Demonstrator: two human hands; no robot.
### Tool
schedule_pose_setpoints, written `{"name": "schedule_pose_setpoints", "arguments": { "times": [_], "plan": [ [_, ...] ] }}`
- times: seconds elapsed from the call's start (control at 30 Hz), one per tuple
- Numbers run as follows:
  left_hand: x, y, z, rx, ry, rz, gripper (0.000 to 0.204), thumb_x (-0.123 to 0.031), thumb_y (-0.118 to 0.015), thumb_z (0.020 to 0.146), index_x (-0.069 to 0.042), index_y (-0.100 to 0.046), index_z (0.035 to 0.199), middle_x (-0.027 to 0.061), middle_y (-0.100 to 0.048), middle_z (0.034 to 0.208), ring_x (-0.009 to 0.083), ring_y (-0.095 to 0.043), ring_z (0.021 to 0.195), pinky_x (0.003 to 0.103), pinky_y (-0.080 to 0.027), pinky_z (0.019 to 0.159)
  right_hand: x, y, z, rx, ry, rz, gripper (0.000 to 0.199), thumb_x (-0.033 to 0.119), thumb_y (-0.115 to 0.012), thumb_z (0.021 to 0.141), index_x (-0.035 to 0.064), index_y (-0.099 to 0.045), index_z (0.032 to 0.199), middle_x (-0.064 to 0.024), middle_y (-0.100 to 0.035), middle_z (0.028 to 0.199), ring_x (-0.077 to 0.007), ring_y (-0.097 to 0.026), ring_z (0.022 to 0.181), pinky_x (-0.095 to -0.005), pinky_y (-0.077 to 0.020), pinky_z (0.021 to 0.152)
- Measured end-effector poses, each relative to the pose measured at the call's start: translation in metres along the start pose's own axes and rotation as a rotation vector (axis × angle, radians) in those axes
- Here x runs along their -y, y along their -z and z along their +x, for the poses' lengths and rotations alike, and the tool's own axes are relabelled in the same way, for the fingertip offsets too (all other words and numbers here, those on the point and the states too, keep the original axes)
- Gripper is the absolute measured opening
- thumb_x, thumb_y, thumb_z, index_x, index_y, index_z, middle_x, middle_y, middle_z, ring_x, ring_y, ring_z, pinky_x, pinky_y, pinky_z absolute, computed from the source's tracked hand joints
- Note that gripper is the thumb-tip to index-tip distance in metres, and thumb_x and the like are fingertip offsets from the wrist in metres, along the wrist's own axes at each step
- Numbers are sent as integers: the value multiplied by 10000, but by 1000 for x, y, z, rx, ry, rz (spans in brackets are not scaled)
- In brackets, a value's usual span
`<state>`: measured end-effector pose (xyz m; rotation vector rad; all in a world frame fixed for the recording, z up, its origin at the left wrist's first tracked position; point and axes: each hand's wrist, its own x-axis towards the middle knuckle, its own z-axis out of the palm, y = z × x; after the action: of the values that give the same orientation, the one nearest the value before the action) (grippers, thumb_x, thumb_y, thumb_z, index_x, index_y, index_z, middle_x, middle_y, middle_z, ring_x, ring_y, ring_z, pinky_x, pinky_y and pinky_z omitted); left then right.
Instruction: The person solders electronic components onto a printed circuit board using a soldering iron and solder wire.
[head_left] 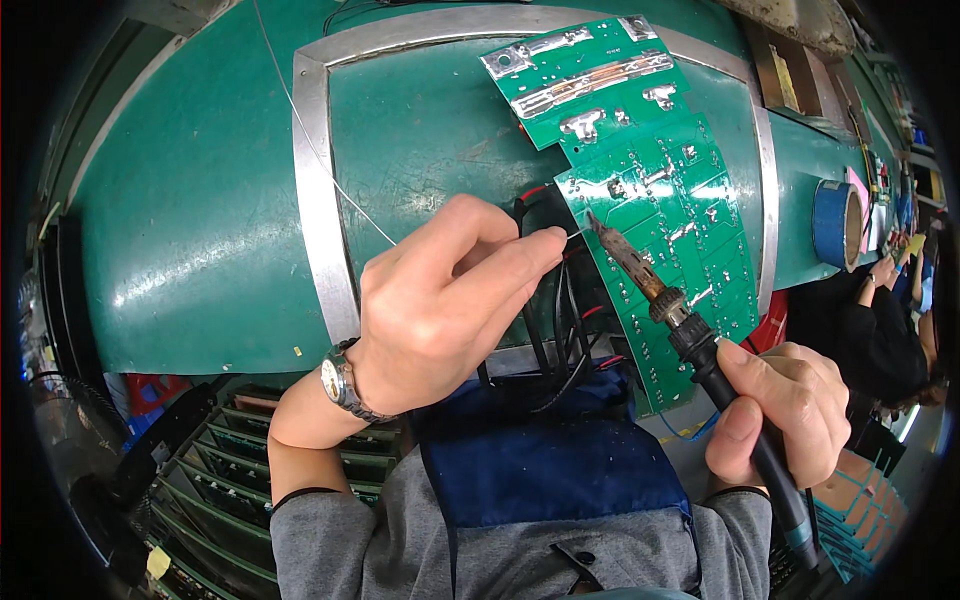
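My left hand (455, 275) pinches a thin solder wire (340, 185), which runs up and away toward the far left. The wire's short end pokes past my fingertips to the left edge of a green circuit board (640, 270). My right hand (790, 410) grips a black-handled soldering iron (705, 360), its darkened tip touching or just above the board next to the wire's end. Silvery solder patches and many small joints cover the board's upward face. Black and red cables (565, 325) hang from under its left edge, partly hidden by my left hand.
Under the board, a metal frame (318, 200) is set on the green tabletop (200, 230). A blue tape roll (838, 225) stands at the right. Slotted racks (235, 480) with boards are at lower left. Another person (870, 330) works at far right.
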<state>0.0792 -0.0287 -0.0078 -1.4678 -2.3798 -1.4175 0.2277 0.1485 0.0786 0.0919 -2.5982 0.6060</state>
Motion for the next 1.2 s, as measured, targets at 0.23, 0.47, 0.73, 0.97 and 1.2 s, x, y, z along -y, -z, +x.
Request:
{"name": "schedule_pose_setpoints", "arguments": {
  "times": [0.23,0.47,0.73,0.97,1.2],
  "plan": [
    [-4,0,-3,10,-86,1,212,-17,-801,688,-60,-730,883,46,-570,740,146,-567,591,265,-441,483,2,13,-17,-73,-35,0,232,216,-641,855,-12,-690,857,-35,-605,588,-137,-525,416,-236,-368,400],
    [-4,-4,-3,62,-137,50,239,-13,-797,691,-56,-735,917,48,-565,731,144,-557,573,264,-438,478,7,13,-17,33,-4,-6,199,153,-646,820,-29,-690,887,-41,-606,590,-115,-496,400,-227,-357,372],
    [-10,-5,-7,27,-125,3,237,1,-795,679,-54,-732,900,40,-549,713,145,-555,574,272,-432,470,7,25,-24,43,-31,-6,215,168,-632,828,-23,-687,910,-42,-605,591,-116,-485,409,-236,-362,391],
    [-13,-8,-8,80,-215,22,249,0,-796,669,-49,-731,904,43,-552,707,147,-550,572,276,-427,463,12,27,-32,72,-37,-8,214,174,-636,834,-22,-687,903,-33,-602,583,-111,-498,409,-227,-372,387],
    [-19,-9,-10,118,-147,3,304,34,-778,658,-45,-735,948,38,-552,711,145,-543,570,273,-427,463,12,27,-36,98,-8,8,229,181,-646,843,-25,-675,941,-36,-609,635,-114,-525,445,-220,-382,388]
  ]
}}
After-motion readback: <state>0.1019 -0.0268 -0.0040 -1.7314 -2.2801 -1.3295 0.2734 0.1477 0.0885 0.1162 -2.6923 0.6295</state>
